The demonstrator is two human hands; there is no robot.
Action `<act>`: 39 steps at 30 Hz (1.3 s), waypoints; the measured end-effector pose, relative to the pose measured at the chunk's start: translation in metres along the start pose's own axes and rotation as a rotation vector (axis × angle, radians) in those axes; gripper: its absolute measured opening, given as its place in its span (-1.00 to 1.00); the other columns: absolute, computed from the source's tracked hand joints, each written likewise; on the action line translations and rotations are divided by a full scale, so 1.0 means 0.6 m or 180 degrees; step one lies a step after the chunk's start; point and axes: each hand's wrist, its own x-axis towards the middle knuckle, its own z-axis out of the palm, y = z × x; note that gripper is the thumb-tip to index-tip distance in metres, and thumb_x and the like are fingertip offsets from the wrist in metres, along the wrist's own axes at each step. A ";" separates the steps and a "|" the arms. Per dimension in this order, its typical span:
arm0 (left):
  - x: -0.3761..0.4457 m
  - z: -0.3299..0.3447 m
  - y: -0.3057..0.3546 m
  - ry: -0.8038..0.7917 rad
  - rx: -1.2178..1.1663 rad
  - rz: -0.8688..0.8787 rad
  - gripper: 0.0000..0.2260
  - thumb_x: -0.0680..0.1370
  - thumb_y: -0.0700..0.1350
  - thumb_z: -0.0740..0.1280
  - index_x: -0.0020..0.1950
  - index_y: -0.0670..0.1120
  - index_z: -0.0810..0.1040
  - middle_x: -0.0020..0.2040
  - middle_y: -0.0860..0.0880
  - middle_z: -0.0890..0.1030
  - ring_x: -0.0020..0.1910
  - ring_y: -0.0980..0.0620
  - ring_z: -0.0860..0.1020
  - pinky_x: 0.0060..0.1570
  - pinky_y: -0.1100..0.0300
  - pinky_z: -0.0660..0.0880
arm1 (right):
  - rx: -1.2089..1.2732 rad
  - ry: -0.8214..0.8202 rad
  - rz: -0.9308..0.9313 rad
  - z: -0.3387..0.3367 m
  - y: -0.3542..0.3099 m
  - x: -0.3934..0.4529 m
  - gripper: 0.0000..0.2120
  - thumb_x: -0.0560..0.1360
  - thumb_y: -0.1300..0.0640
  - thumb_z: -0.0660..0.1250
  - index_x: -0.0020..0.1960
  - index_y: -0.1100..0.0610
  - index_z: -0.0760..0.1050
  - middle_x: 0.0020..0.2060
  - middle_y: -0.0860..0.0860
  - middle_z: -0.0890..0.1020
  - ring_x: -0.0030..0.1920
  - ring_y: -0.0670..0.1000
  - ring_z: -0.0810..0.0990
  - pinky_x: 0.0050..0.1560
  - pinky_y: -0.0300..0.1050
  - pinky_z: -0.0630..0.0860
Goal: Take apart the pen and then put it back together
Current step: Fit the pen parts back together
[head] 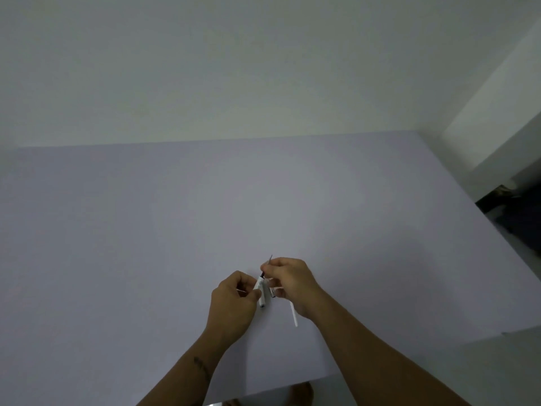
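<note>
Near the tabletop's [263,200] front edge, left hand [234,300] pinches the pen barrel [261,291]. Right hand [292,284] grips the thin refill [293,316]. Both look light, slippery; hold them mid-length.

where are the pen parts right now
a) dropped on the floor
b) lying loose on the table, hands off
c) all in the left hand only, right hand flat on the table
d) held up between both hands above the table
d: the left hand pinches the white pen barrel while the right hand grips the thin refill, both just above the pale table.
</note>
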 end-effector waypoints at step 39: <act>-0.035 0.021 -0.013 -0.0060 0.0121 -0.0101 -0.94 0.53 -0.23 0.35 -0.09 -0.09 0.59 -0.17 -0.01 0.63 -0.27 0.07 0.52 -0.30 0.34 0.39 | -0.3511 0.0812 -0.0440 -0.040 0.092 -0.009 -0.82 0.50 0.01 0.31 -0.04 0.13 0.51 0.03 0.10 0.61 0.05 0.15 0.62 -0.12 -0.16 0.41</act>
